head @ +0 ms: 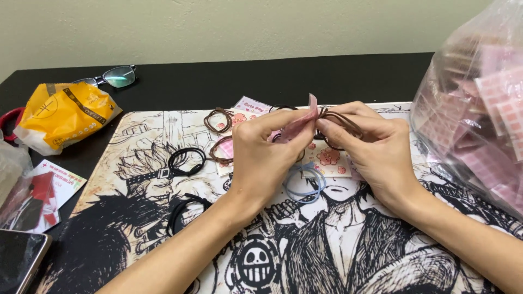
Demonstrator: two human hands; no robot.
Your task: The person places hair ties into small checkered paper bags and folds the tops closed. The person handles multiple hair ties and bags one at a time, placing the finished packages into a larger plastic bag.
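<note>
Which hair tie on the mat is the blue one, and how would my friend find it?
Start at the drawn desk mat. Just below the left hand lies the blue hair tie. It is the only pale blue loop; the loose ties to its left are black or brown.

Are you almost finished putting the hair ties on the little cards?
Partly. The clear bag on the right looks full of pink cards, probably finished. The left hand holds a pink card while the right hand fits a brown hair tie. Black, brown and blue ties lie loose.
</note>
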